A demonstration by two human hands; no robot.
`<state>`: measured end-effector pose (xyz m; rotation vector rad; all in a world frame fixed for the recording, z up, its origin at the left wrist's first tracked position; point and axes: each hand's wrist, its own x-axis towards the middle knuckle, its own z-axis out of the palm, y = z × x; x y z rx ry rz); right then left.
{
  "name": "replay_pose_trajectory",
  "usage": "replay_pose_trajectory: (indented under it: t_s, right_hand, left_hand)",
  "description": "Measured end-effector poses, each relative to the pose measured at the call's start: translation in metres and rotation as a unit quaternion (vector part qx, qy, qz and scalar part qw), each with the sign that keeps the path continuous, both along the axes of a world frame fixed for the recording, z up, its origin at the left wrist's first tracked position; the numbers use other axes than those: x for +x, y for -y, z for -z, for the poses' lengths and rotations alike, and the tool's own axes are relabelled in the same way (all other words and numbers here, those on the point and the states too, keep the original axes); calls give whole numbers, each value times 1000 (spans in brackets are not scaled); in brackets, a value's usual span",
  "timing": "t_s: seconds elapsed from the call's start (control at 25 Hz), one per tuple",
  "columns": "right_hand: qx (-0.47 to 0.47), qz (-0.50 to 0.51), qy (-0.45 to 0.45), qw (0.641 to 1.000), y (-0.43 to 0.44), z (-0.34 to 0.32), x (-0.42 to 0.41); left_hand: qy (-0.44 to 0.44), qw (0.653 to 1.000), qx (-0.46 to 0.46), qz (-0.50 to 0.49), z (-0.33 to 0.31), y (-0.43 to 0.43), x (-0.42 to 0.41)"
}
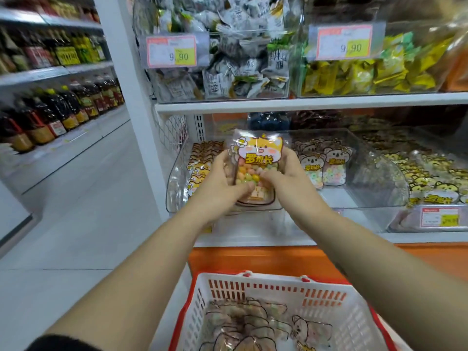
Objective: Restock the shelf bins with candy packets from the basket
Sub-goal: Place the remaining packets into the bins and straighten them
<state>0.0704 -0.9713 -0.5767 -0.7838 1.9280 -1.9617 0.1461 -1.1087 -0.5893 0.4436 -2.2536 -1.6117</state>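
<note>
I hold a candy packet (255,158) with a yellow cartoon face and coloured sweets upright over the clear shelf bin (174,188) on the lower shelf. My left hand (222,181) grips its left edge and my right hand (286,176) grips its right edge, thumbs on the front. Similar yellow packets (200,163) are stacked in the bin's left part, and koala packets (326,163) stand to the right. The white and red basket (336,323) sits below near me, with several packets (253,323) lying in it.
Upper shelf bins hold grey-white packets (235,62) and yellow packets (374,72), with price tags (172,51) on their fronts. A further bin of yellow packets (435,183) is at the right. Bottles (60,110) line shelves on the left, across a grey tiled aisle floor (83,211).
</note>
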Motion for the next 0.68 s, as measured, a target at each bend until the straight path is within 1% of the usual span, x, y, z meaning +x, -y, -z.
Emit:
replay_pose_trajectory:
  t_s: [0.08, 0.12, 0.16, 0.2, 0.28, 0.32, 0.36, 0.4, 0.48, 0.52, 0.56, 0.6, 0.64, 0.68]
  right_hand:
    - [128, 14, -102, 986, 13, -4, -30]
    - [203, 30, -147, 968, 17, -2, -46]
    - [284, 43, -188, 939, 21, 1, -60]
    - [366, 47, -222, 903, 24, 3, -71]
    - [485, 45, -263, 832, 30, 8, -84]
    - [517, 44, -280, 808, 33, 11, -88]
    - [527, 48, -301, 793, 36, 14, -87]
    - [517, 61, -335, 785, 36, 15, -84]
    - [475, 91, -432, 761, 36, 18, -69]
    - [468, 84, -466, 746, 35, 19, -60]
    - [486, 51, -466, 738, 34, 18, -51]
    - [527, 4, -444, 725, 34, 16, -41]
    - [566, -43, -420, 708, 37, 14, -33]
    - [611, -84, -393, 681, 41, 14, -29]
  left_hand:
    - [28, 999, -17, -24, 1, 17, -27]
    - [47, 998, -13, -30, 7, 21, -37]
    - [77, 996, -8, -35, 18, 24, -49]
    - [106, 994, -6, -29, 28, 26, -59]
    - [151, 988, -10, -20, 54, 32, -80]
    - [171, 985, -13, -16, 67, 38, -92]
    - [200, 979, -25, -1, 73, 40, -99]
    - [233, 971, -52, 14, 76, 41, -104]
    - [291, 944, -153, 9, 71, 35, -101]
    - [313, 926, -210, -7, 71, 34, -102]
    - [331, 908, -257, -24, 71, 34, -104]
    - [342, 890, -299, -30, 67, 33, -104]
    - [361, 872, -330, -27, 65, 34, -105]
    - [378, 856, -352, -14, 61, 35, -106]
